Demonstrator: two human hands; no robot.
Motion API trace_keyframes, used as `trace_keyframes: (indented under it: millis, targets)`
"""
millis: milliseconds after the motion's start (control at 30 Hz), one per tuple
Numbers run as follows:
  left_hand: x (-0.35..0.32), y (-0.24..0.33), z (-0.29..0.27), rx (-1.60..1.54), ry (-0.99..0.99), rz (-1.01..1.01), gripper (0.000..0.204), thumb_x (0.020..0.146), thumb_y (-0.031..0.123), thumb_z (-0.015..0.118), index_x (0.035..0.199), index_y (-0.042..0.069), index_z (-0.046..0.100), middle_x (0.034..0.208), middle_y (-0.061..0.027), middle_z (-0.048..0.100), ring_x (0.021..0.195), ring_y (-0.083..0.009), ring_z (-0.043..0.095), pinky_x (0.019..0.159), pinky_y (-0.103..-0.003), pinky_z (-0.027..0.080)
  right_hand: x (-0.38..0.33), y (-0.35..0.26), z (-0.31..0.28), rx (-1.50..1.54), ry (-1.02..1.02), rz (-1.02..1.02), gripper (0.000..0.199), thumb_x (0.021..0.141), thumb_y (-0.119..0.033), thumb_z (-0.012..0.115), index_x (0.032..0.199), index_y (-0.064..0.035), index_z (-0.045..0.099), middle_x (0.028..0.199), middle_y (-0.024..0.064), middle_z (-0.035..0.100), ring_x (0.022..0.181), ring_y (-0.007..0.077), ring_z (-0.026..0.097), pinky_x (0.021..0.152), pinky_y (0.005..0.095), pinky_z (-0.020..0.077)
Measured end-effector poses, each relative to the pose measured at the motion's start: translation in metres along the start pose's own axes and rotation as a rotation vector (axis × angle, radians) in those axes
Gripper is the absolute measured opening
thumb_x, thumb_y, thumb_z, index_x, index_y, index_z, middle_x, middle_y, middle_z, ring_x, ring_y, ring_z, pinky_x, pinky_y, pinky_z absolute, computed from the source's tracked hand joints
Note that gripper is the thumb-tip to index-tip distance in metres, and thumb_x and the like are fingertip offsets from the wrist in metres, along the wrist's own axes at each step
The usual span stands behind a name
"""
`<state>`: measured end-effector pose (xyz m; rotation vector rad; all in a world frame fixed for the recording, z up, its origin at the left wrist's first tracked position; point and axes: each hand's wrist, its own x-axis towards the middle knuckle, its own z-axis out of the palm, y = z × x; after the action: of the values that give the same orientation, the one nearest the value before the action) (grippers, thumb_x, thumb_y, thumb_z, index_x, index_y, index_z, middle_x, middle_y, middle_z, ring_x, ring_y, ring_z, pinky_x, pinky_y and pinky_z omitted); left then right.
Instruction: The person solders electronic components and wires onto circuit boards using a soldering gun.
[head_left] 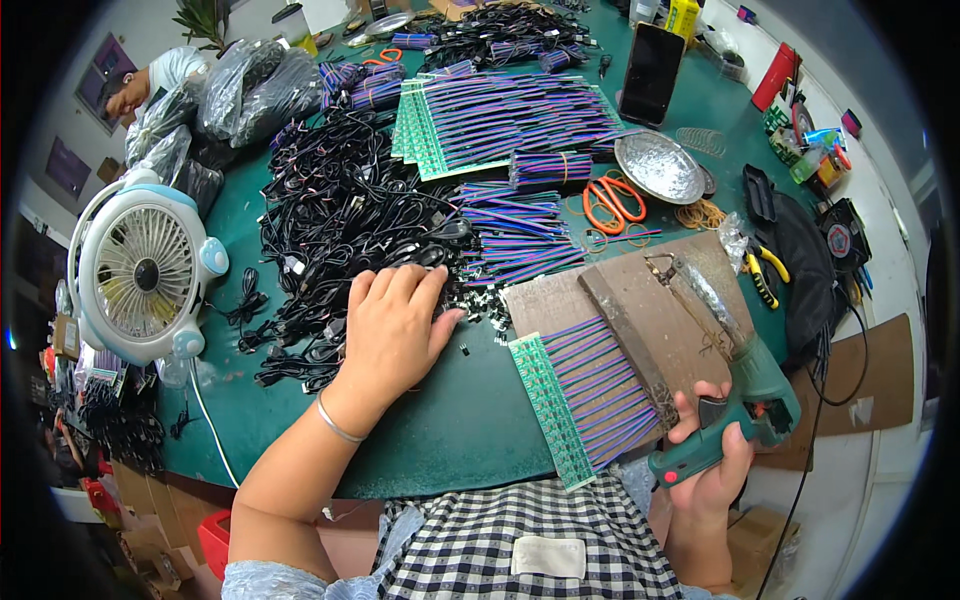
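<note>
My right hand [708, 450] grips a green soldering gun [762, 400] by its handle at the right. The gun's tip end lies over a brown wooden board [545, 300]. On that board a dark bar [630, 345] lies across a row of purple-blue wires [605, 390]. These wires run to a green circuit board panel [552, 410] at the board's near left edge. My left hand [395, 315] rests palm down at the near edge of a heap of black cables [345, 215], fingers stretched and thumb apart. Its fingertips touch the cables, partly hidden. Small black-and-white parts [490, 302] lie beside it.
A white-blue fan [145, 275] stands at the left. Wired green panels [430, 130], orange scissors [612, 205], a metal dish [660, 168] and a phone [652, 75] lie farther back. Yellow-handled pliers [765, 275] are at the right. Another person [150, 85] sits at far left.
</note>
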<state>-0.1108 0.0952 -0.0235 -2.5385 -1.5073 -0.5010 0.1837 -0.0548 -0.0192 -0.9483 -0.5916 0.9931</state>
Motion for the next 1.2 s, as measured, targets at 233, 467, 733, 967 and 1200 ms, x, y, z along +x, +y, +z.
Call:
trace_keyframes:
  millis: [233, 467, 733, 967, 1200]
  targets:
    - [0.012, 0.009, 0.003, 0.128, -0.054, -0.081, 0.056, 0.078, 0.041, 0.068, 0.122, 0.008, 0.059, 0.107, -0.0050, 0.057, 0.099, -0.0225, 0.051, 0.091, -0.038, 0.033, -0.013, 0.000, -0.009, -0.020, 0.010, 0.032, 0.052, 0.087, -0.023, 0.053, 0.128, 0.0045, 0.040, 0.114, 0.0256, 0.055, 0.084, 0.0294, 0.065, 0.077, 0.0377, 0.0559]
    - [-0.007, 0.006, -0.002, 0.054, -0.066, 0.057, 0.046, 0.076, 0.043, 0.069, 0.107, 0.010, 0.061, 0.104, -0.0048, 0.056, 0.101, -0.0222, 0.050, 0.092, -0.041, 0.029, -0.025, -0.001, -0.010, -0.010, -0.004, 0.048, 0.054, 0.085, -0.024, 0.054, 0.129, 0.0048, 0.040, 0.115, 0.0258, 0.056, 0.077, 0.0264, 0.065, 0.080, 0.0388, 0.0535]
    - [-0.037, 0.021, -0.021, -0.215, -0.091, 0.130, 0.035, 0.077, 0.033, 0.070, 0.106, 0.014, 0.065, 0.109, -0.0023, 0.059, 0.108, -0.0225, 0.052, 0.095, -0.043, 0.029, -0.035, -0.004, -0.013, -0.087, -0.099, 0.034, 0.051, 0.087, -0.025, 0.054, 0.127, 0.0035, 0.041, 0.114, 0.0229, 0.056, 0.065, 0.0220, 0.063, 0.088, 0.0405, 0.0486]
    - [-0.045, -0.005, -0.020, -0.296, 0.100, 0.057, 0.018, 0.073, 0.006, 0.071, 0.090, 0.011, 0.068, 0.089, -0.0029, 0.061, 0.084, -0.0232, 0.056, 0.080, -0.037, 0.039, -0.044, 0.003, -0.019, -0.188, -0.120, 0.092, 0.061, 0.086, -0.027, 0.057, 0.131, 0.0070, 0.034, 0.113, 0.0253, 0.056, 0.065, 0.0230, 0.064, 0.079, 0.0397, 0.0522]
    - [-0.021, 0.028, -0.006, -0.192, -0.045, 0.153, 0.016, 0.071, 0.014, 0.075, 0.084, 0.014, 0.066, 0.085, 0.0005, 0.059, 0.081, -0.0204, 0.054, 0.075, -0.036, 0.037, -0.048, -0.001, -0.017, -0.210, -0.199, 0.157, 0.060, 0.085, -0.027, 0.058, 0.129, 0.0081, 0.037, 0.111, 0.0238, 0.058, 0.070, 0.0248, 0.066, 0.081, 0.0388, 0.0515]
